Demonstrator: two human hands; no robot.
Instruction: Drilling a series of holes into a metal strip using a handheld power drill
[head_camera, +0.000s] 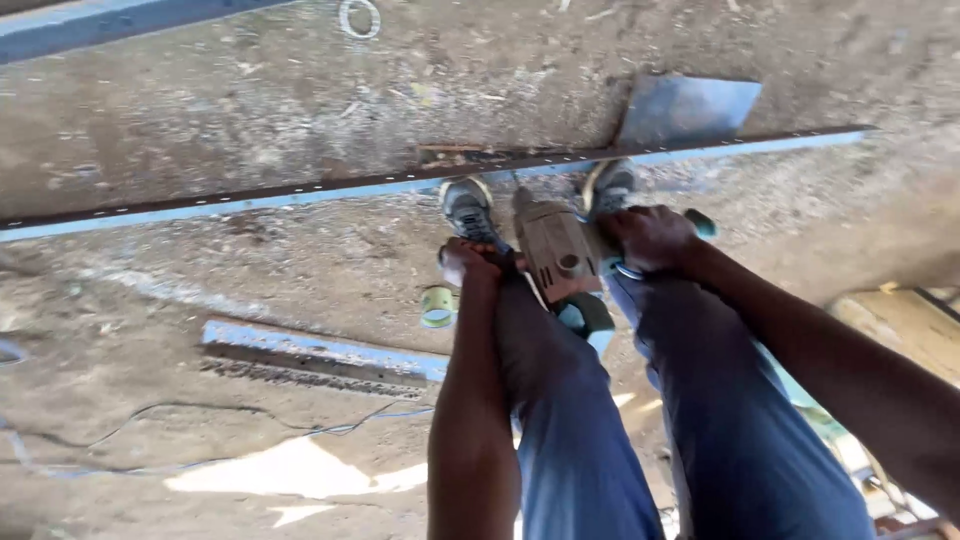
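The person's two forearms and blue-trousered legs fill the near foreground, reaching down to a dusty power drill (560, 255) held upright between the knees. The left hand (470, 263) is closed round its side handle and the right hand (650, 238) round its main grip, apparently to steady it. Both shoes stand on the long blue metal strip (300, 195), seemingly pinning it to the concrete floor (200, 110); a roll of tape (437, 306) lies just left.

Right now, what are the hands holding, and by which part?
Both grip a dusty brown power drill: left hand on its side handle, right hand on its teal rear grip.
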